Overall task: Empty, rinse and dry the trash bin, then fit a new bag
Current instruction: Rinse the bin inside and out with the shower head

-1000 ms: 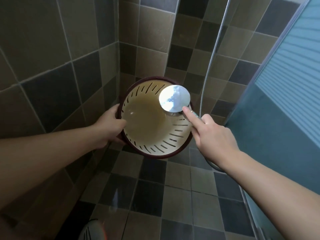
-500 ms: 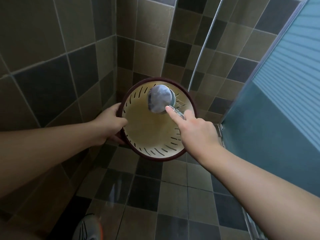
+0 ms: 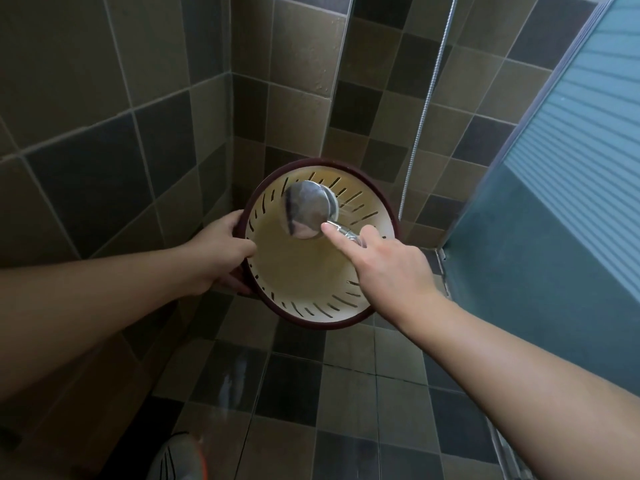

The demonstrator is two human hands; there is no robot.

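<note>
While rinsing: L hand [image 3: 221,249] grips rim of tilted cream slotted plastic bin [image 3: 311,271], mouth facing up toward person; R hand [image 3: 388,271] holds chrome shower head [image 3: 310,214] over mouth, spraying inner wall.

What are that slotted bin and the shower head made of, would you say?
The bin looks like moulded plastic: matte cream inside, dark red rim, neat cut slots. The shower head looks like chromed metal or plastic; its back mirrors the room. The hose looks like ribbed metal.

tiled walls [image 3: 114,109], wet floor [image 3: 291,386], shoe [image 3: 178,459], glass door [image 3: 571,174]
</note>
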